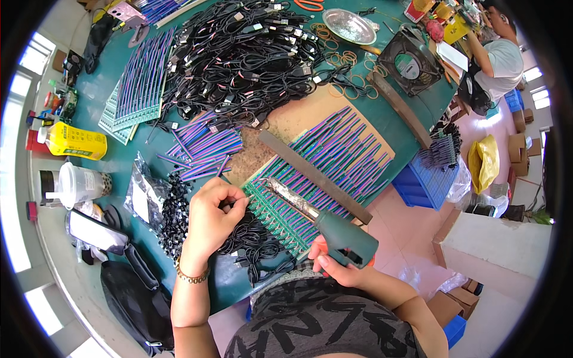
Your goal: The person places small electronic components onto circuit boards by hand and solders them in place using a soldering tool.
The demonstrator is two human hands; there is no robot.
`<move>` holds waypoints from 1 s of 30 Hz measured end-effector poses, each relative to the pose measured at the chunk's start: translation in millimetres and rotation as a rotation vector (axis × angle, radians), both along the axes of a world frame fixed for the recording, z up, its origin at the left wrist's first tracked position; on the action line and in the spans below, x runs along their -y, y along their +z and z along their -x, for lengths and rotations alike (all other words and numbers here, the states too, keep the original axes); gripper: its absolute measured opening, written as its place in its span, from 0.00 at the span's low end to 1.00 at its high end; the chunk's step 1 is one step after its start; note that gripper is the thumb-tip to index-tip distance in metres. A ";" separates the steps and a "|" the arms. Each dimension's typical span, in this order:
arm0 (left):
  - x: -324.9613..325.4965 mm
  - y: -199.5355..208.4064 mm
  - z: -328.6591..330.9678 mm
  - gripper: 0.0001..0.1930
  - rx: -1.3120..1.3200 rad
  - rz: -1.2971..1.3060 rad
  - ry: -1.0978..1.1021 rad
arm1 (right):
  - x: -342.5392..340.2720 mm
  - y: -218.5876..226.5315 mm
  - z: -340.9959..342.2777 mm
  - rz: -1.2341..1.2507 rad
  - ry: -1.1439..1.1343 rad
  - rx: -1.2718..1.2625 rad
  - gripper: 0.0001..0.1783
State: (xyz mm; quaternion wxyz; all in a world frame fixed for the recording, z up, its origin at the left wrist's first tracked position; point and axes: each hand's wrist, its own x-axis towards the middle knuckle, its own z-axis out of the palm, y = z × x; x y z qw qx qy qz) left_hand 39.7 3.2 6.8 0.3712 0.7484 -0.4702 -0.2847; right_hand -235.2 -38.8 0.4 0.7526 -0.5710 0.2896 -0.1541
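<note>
My right hand grips a soldering gun with a dark green body. Its metal barrel points up and left, and the tip is close to the end of a row of green circuit boards. Purple and blue wires fan out from the boards. At the boards' left corner my left hand is pinched; whatever is between its fingertips is too small to make out. A flat bar lies across the wires. Just below the left hand are black cables, partly hidden by it.
A large heap of black USB cables covers the far table. Loose wires, small black parts and a yellow bottle lie leftward. A fan and a metal dish stand far right, near another person.
</note>
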 end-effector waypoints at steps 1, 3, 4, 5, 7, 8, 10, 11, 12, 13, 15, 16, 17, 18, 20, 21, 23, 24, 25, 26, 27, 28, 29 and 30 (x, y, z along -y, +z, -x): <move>-0.4 0.9 -0.7 0.05 -0.011 0.036 -0.028 | -0.9 0.6 -3.1 0.007 -0.005 0.003 0.13; -2.7 8.9 1.0 0.06 0.005 0.080 -0.050 | -5.1 1.1 -12.8 -0.369 -0.182 0.144 0.16; -2.6 12.7 2.6 0.06 0.012 0.114 -0.074 | -3.9 1.1 -19.0 -0.363 -0.195 0.147 0.16; -3.9 19.0 7.5 0.07 0.027 0.101 -0.071 | -0.1 2.3 -26.5 -0.393 -0.213 0.196 0.19; -6.2 34.8 19.9 0.07 -0.020 0.123 -0.048 | 6.7 8.1 -42.3 -0.432 -0.250 0.195 0.22; -7.2 41.3 25.8 0.07 -0.027 0.156 -0.056 | 7.5 10.1 -49.0 -0.430 -0.266 0.193 0.22; -11.2 50.5 37.5 0.07 -0.102 0.168 -0.037 | 9.0 12.2 -60.1 -0.301 -0.348 0.270 0.23; -13.4 51.2 42.0 0.07 -0.126 0.174 -0.043 | 10.5 15.4 -63.0 -0.295 -0.349 0.282 0.23; -14.9 51.1 45.4 0.07 -0.151 0.179 -0.050 | 11.6 16.2 -64.1 -0.294 -0.359 0.274 0.23; -15.8 50.4 47.9 0.07 -0.161 0.180 -0.051 | 13.2 16.5 -64.5 -0.273 -0.323 0.280 0.23; -16.8 48.7 51.9 0.07 -0.219 0.167 -0.120 | 11.1 15.4 -65.2 -0.238 -0.317 0.301 0.21; -18.0 45.0 52.3 0.07 -0.225 0.170 -0.120 | 9.6 13.4 -65.5 -0.235 -0.317 0.294 0.21; -19.1 39.0 52.7 0.06 -0.246 0.174 -0.112 | 8.6 11.6 -65.1 -0.252 -0.326 0.321 0.21; -20.1 35.1 53.8 0.06 -0.265 0.179 -0.103 | 8.4 10.3 -63.9 -0.270 -0.334 0.349 0.21; -21.7 32.0 56.4 0.05 -0.323 0.165 -0.084 | 10.4 7.1 -60.6 -0.227 -0.298 0.337 0.22; -22.3 30.9 58.1 0.05 -0.376 0.147 -0.064 | 11.5 6.5 -59.3 -0.188 -0.262 0.329 0.23; -24.3 29.5 61.9 0.05 -0.451 0.124 -0.031 | 12.0 8.7 -58.5 -0.197 -0.263 0.321 0.25; -24.9 28.8 63.7 0.04 -0.524 0.098 0.004 | 12.2 10.3 -58.2 -0.208 -0.263 0.314 0.27; -25.3 27.7 65.3 0.04 -0.524 0.098 0.004 | 12.0 11.9 -59.0 -0.208 -0.263 0.314 0.27; -25.6 26.2 66.8 0.04 -0.587 0.108 0.007 | 11.6 13.7 -60.4 -0.184 -0.279 0.307 0.23; -26.0 24.7 67.6 0.04 -0.649 0.117 0.011 | 11.6 14.4 -61.2 -0.160 -0.296 0.300 0.20; -26.7 23.1 67.7 0.04 -0.650 0.116 0.013 | 12.4 13.9 -60.6 -0.161 -0.295 0.299 0.20; -27.4 21.5 67.5 0.04 -0.648 0.121 -0.011 | 13.8 12.7 -59.2 -0.169 -0.271 0.277 0.25; -28.2 20.6 67.4 0.05 -0.647 0.125 -0.035 | 14.2 10.9 -58.4 -0.177 -0.247 0.254 0.31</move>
